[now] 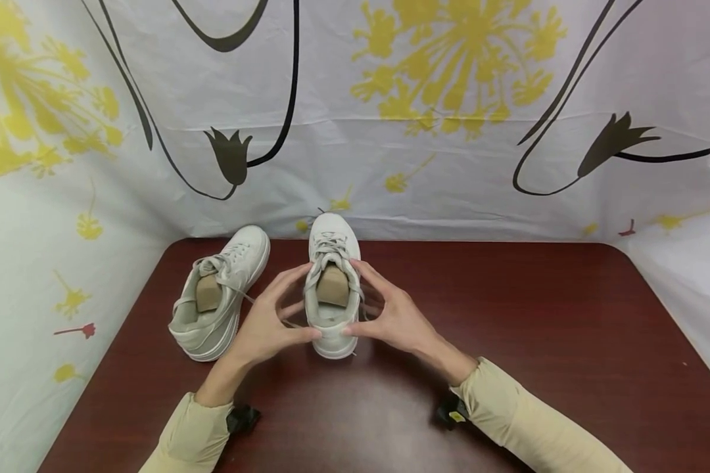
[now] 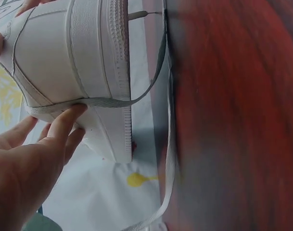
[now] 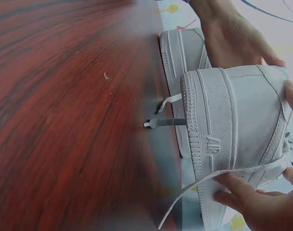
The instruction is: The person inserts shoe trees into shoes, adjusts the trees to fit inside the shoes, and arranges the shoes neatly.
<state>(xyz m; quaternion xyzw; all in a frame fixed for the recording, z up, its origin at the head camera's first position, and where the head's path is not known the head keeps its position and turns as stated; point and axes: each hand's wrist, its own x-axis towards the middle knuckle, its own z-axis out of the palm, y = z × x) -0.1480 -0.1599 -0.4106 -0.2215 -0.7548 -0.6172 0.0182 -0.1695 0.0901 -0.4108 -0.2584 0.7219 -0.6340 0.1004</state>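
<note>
A white sneaker [image 1: 332,343] is held between both hands, toe pointing away and heel toward me. The left hand [image 1: 264,330] grips its left side, thumb at the heel and fingers along the upper. On the opposite side the right hand [image 1: 401,320] grips it the same way. Both wrist views show a gap between the sole and the tabletop, so the sneaker [image 3: 249,113] is slightly raised. A loose lace [image 2: 169,159] hangs down beside it. Inside the opening sits a brown insert [image 1: 333,286]. The matching white sneaker [image 1: 245,253] stands on the table to the left, also with a brown insert.
The dark red-brown wooden table [image 1: 509,328] extends to the right and toward me. A white cloth [image 1: 331,85] with yellow and dark flower prints hangs behind it and at both sides. Dark wrist devices [image 1: 242,418] sit at the sleeve cuffs.
</note>
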